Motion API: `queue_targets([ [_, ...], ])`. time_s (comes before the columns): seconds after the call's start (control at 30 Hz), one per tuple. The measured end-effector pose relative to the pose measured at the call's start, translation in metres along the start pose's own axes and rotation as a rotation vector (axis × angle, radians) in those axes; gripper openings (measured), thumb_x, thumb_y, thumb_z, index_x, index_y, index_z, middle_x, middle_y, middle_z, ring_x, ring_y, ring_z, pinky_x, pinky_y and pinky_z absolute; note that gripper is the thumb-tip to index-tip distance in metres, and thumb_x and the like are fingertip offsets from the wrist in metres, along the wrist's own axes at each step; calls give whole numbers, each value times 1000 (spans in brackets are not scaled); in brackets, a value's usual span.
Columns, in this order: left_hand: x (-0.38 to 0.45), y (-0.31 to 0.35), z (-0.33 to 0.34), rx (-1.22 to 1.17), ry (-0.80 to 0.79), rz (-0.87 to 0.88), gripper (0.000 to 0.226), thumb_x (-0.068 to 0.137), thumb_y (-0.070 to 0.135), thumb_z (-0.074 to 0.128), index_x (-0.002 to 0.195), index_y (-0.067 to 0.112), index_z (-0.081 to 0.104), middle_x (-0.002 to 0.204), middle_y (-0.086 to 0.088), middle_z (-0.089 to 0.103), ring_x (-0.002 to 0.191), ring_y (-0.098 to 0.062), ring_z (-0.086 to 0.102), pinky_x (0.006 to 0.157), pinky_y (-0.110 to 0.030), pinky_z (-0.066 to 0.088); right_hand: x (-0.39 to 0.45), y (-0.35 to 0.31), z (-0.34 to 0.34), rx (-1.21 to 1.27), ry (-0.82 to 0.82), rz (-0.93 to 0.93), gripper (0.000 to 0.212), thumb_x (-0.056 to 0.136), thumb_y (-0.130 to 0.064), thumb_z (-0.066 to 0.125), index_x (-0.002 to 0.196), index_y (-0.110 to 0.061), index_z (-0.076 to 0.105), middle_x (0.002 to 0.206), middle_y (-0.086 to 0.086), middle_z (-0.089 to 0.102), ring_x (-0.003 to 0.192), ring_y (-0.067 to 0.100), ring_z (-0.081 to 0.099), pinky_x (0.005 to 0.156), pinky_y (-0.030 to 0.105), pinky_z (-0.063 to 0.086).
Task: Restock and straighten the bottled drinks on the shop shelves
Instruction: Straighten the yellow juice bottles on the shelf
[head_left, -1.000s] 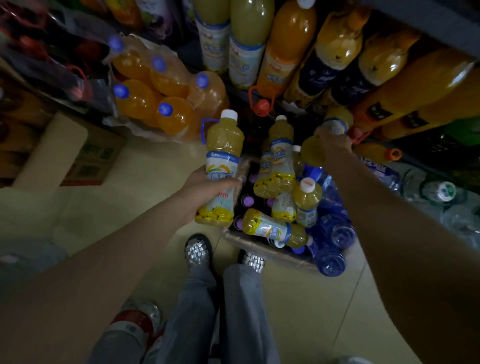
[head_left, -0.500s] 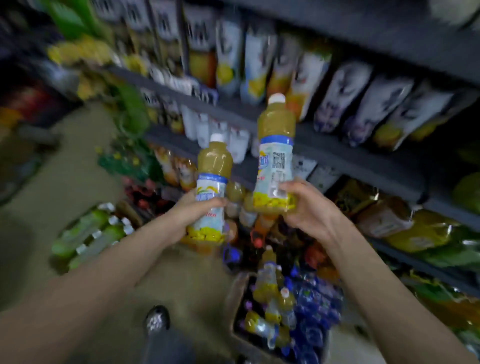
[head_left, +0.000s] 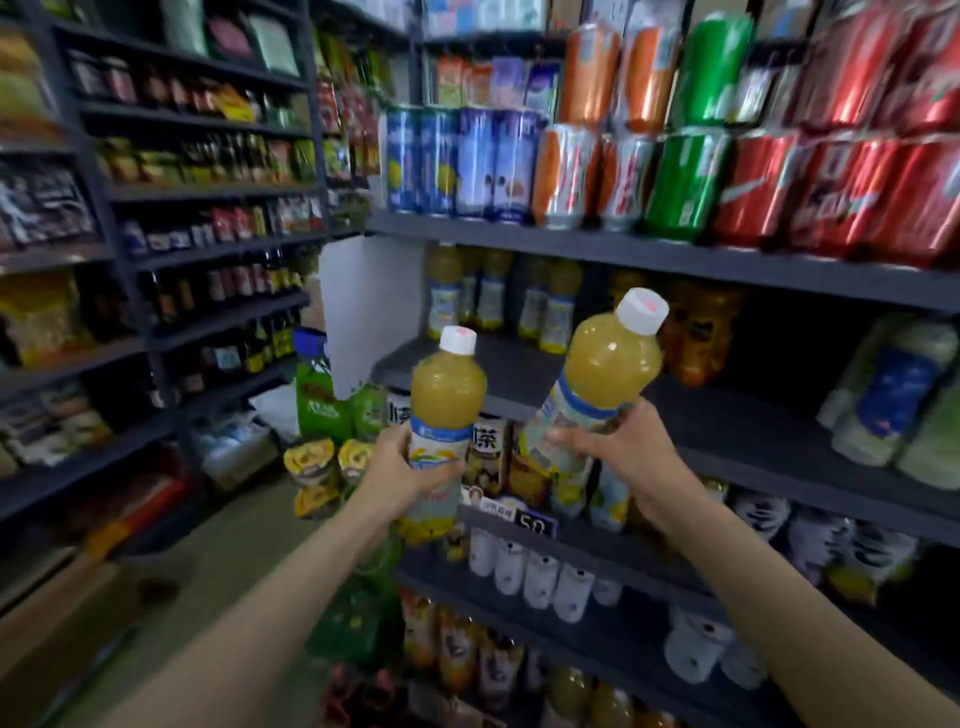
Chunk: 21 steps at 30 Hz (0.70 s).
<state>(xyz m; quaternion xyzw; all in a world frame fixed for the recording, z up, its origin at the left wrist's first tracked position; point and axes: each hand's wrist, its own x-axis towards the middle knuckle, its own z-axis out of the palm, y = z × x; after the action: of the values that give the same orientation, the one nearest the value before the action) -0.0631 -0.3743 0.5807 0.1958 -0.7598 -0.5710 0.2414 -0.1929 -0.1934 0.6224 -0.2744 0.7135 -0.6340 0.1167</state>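
Note:
My left hand (head_left: 397, 467) grips a yellow juice bottle (head_left: 445, 400) with a white cap and blue-banded label, held upright. My right hand (head_left: 618, 449) grips a second yellow juice bottle (head_left: 602, 374), tilted to the right with its cap toward the shelf. Both bottles are raised in front of a dark shelf (head_left: 519, 369) that has bare room at its front. At the back of that shelf stand several matching juice bottles (head_left: 493, 296).
Drink cans (head_left: 675, 176) in blue, orange, green and red fill the shelf above. Pale green bottles (head_left: 893, 400) stand on the right of the same shelf. Cartons and small white bottles (head_left: 540, 571) fill the lower shelves. A side rack of jars and packets (head_left: 208, 218) runs along the left.
The view has swung up from the floor box to the shelves. Both hands have lifted their juice bottles to the level of the middle shelf, and the right bottle has tilted.

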Motion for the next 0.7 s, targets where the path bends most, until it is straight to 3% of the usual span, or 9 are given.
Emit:
queue_targets([
  [0.07, 14, 2, -16, 52, 18, 20, 30, 72, 8, 77, 89, 21, 56, 88, 0, 63, 74, -8, 59, 52, -11, 50, 19, 1, 13, -71, 56, 5, 60, 64, -6, 82, 119, -5, 57, 115, 6, 65, 107, 23, 61, 92, 42, 50],
  [0.17, 36, -4, -32, 108, 27, 19, 47, 56, 30, 87, 91, 28, 56, 110, -17, 57, 90, -24, 62, 69, -33, 58, 52, 8, 28, -138, 144, 41, 60, 68, -8, 81, 121, -9, 53, 119, 6, 61, 112, 24, 57, 93, 36, 47],
  [0.23, 49, -8, -37, 125, 19, 16, 59, 41, 47, 81, 92, 33, 56, 110, -16, 56, 91, -26, 62, 76, -43, 57, 72, 14, 36, -146, 202, 46, 59, 71, -9, 79, 123, -10, 51, 119, 4, 60, 112, 22, 56, 89, 30, 44],
  [0.3, 65, -10, -38, 118, 24, 36, 58, 45, 42, 82, 96, 28, 58, 107, -18, 58, 89, -27, 63, 78, -48, 56, 98, 24, 41, -177, 281, 35, 59, 73, -10, 78, 125, -9, 50, 121, 6, 59, 114, 23, 55, 88, 29, 43],
  [0.47, 120, -17, -41, 61, 61, 46, 53, 65, 15, 83, 107, 31, 55, 113, -14, 55, 94, -25, 63, 77, -45, 57, 177, 53, 51, -269, 334, 72, 69, 71, -18, 80, 131, -10, 46, 128, 10, 55, 119, 28, 52, 99, 39, 44],
  [0.6, 167, -21, -39, 23, 83, 59, 48, 64, 15, 83, 97, 35, 55, 113, -15, 57, 93, -24, 63, 82, -42, 55, 236, 65, 65, -243, 298, 75, 64, 72, -18, 79, 127, -11, 48, 124, 8, 58, 115, 25, 54, 97, 34, 43],
  [0.7, 192, -25, -34, 4, 102, 65, 43, 66, 10, 81, 93, 31, 55, 107, -12, 62, 88, -20, 64, 74, -32, 54, 274, 67, 79, -241, 268, 103, 56, 73, -20, 78, 120, -8, 51, 122, 9, 60, 110, 25, 57, 94, 34, 46],
])
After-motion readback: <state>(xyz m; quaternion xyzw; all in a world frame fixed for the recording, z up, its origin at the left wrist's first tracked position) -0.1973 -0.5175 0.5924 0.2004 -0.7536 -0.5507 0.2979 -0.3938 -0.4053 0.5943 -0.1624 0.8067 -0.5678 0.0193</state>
